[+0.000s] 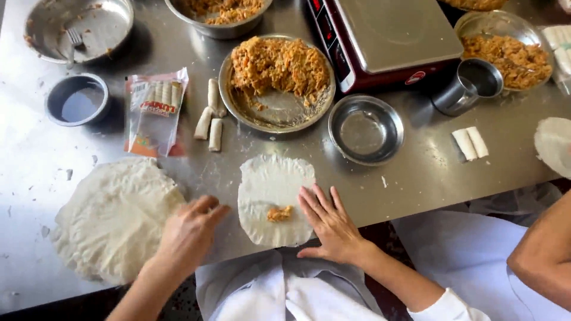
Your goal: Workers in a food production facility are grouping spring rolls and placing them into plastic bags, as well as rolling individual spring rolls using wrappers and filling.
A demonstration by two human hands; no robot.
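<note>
Right hand [331, 223] lies flat, fingers spread, pinning the wrapper's [275, 199] edge near the table's [428, 172] front — a dab of filling [279, 213] sits on it. Left hand [189, 235], fingers curled and empty, rests at the wrapper stack [113, 220]. Steel table, floury; filling plate [277, 83] and finished rolls [209, 116] beyond.

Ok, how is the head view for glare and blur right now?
Head view: strong glare whitens the steel table at the left; the left hand looks slightly motion-blurred; the right hand and the wrapper with filling are sharp; the edges bend a little.
</note>
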